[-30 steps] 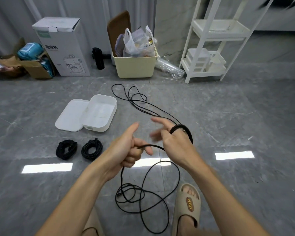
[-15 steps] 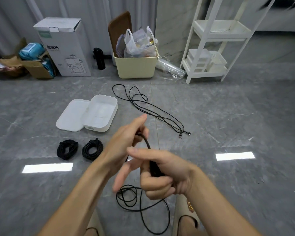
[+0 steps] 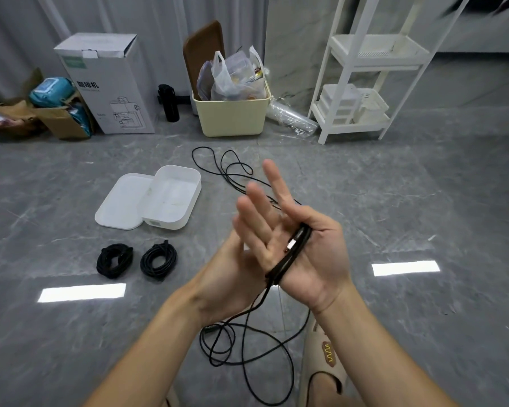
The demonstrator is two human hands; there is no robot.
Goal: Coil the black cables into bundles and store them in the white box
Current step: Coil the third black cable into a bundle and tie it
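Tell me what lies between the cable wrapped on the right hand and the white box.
Nothing visible does. The cable crosses the right hand; the open white box sits ahead to the left across bare floor. The two coiled bundles lie nearer, off that line.

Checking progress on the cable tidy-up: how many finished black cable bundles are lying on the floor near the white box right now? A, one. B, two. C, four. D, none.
B: two coiled bundles lie side by side on the floor just in front of the open white box.
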